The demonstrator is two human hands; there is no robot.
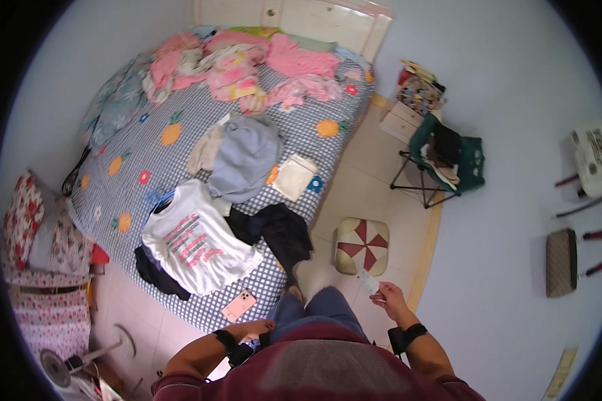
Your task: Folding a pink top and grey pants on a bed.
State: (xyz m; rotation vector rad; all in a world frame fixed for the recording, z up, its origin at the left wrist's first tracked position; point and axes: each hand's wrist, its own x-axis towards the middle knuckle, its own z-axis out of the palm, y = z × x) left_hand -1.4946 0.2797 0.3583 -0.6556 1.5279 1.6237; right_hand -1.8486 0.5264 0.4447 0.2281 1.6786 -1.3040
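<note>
My right hand [390,302] pinches a small pale, flat card [367,281] with markings too small to make out. The card is held up over the floor, just in front of a square stool [362,246] with a cream and dark red top. My left hand [255,328] rests low by my left thigh with its fingers curled in. Anything inside those fingers is hidden. A pink phone [239,306] lies on the bed's near edge, close to my left hand. Beyond it, a white printed T-shirt [197,240] is spread out on the checked bedsheet [155,144].
Dark clothes [284,234], a grey-blue garment [246,157] and a folded cream cloth [295,176] lie on the bed. Pink bedding [301,57] is heaped near the headboard. Right of the bed stand a green folding chair [469,164] and a small drawer unit [403,121]. A fan [57,367] stands lower left.
</note>
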